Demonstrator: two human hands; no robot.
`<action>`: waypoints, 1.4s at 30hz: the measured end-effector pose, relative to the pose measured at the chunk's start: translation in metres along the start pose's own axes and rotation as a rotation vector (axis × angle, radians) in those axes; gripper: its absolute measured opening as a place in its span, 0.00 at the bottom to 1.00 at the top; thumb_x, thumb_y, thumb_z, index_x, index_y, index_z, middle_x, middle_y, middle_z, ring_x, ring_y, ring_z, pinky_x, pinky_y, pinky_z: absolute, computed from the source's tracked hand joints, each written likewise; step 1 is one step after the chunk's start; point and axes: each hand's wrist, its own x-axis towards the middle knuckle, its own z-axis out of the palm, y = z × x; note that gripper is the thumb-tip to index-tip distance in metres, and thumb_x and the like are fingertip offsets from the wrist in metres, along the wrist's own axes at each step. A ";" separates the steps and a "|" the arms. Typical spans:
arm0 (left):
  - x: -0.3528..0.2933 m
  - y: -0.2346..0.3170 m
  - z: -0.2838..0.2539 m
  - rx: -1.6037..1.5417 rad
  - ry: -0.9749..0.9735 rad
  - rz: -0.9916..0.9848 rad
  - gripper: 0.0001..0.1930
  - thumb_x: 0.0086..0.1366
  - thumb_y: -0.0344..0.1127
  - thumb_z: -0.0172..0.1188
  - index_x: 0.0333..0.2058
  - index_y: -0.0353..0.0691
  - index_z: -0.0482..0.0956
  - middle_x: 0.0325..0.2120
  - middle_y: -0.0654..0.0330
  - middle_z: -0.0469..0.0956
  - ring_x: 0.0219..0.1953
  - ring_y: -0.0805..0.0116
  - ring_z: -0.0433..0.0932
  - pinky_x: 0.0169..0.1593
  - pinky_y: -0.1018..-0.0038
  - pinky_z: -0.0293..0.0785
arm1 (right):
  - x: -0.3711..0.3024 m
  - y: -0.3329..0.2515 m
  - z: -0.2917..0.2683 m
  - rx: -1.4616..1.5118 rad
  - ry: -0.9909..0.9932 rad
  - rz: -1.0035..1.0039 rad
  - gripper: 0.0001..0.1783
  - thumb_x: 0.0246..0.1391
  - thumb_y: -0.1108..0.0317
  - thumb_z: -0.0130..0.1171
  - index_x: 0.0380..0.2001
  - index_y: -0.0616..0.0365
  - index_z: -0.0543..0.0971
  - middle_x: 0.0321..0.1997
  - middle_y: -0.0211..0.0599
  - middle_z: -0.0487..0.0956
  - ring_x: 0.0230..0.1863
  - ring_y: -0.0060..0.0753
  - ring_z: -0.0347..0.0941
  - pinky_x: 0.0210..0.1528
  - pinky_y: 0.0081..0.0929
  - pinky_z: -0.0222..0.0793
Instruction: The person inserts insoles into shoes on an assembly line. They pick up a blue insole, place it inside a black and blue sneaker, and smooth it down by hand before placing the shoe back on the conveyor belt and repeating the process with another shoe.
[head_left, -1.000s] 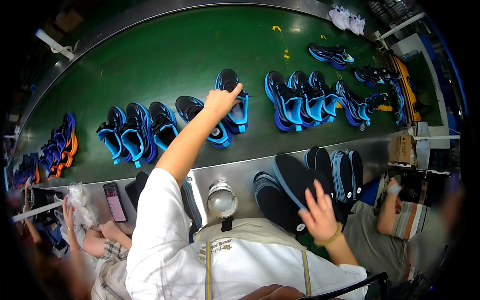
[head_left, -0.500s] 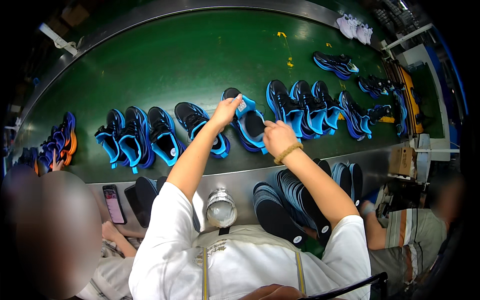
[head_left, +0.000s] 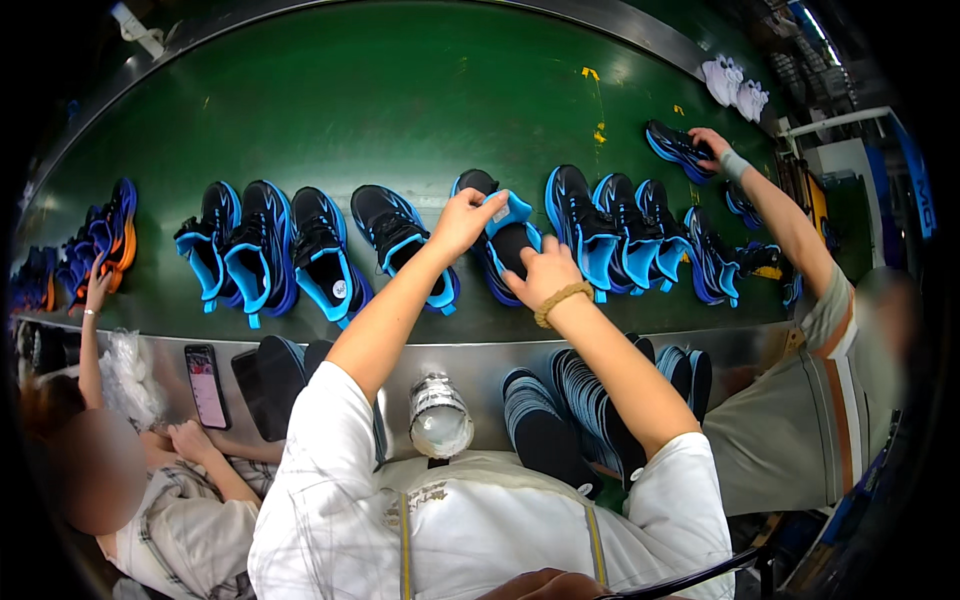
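A black and blue sneaker [head_left: 499, 284] lies on the green surface in front of me, its opening toward me. My left hand [head_left: 464, 222] is closed on its light-blue tongue [head_left: 513, 207], pinching it and pulling it up and back. At the right side of the opening is my right hand [head_left: 546, 276], fingers apart, the fingertips reaching over the collar onto the dark insole [head_left: 511, 243] inside. The hidden side of the collar cannot be made out. Another like sneaker [head_left: 388, 225] lies just left, and one more [head_left: 570, 208] to the right.
Several like sneakers line both sides on the green surface [head_left: 360, 90]. Stacked insoles [head_left: 540, 425], a clear wrapped jar [head_left: 439, 420] and a phone [head_left: 207, 386] rest on the metal ledge. Co-workers sit on both sides; the right one's hand [head_left: 712, 146] touches a far sneaker [head_left: 680, 150].
My right hand's fingers have gone from pinching the collar to spreading inside the opening. My left hand keeps the tongue. The right co-worker's arm has come in to a far sneaker. The view has shifted.
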 end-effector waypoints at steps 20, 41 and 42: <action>-0.006 0.006 -0.008 0.239 -0.234 0.071 0.23 0.55 0.51 0.49 0.25 0.31 0.74 0.17 0.60 0.72 0.22 0.77 0.67 0.27 0.79 0.64 | 0.058 0.011 0.051 -0.157 -0.410 -0.069 0.22 0.49 0.57 0.40 0.42 0.60 0.68 0.49 0.45 0.62 0.50 0.44 0.60 0.50 0.34 0.58; -0.011 0.012 0.020 1.073 0.118 0.686 0.16 0.43 0.39 0.60 0.27 0.39 0.65 0.20 0.57 0.70 0.23 0.61 0.72 0.26 0.69 0.68 | 0.024 0.032 0.032 -0.231 -0.552 -0.441 0.28 0.47 0.52 0.32 0.34 0.65 0.73 0.36 0.45 0.74 0.47 0.35 0.65 0.61 0.39 0.23; -0.012 0.015 0.021 1.137 0.101 0.659 0.16 0.43 0.40 0.60 0.27 0.39 0.66 0.20 0.57 0.70 0.24 0.61 0.72 0.26 0.69 0.68 | 0.019 0.034 0.038 -0.218 -0.451 -0.449 0.27 0.46 0.52 0.34 0.33 0.65 0.73 0.38 0.45 0.73 0.48 0.34 0.64 0.61 0.39 0.24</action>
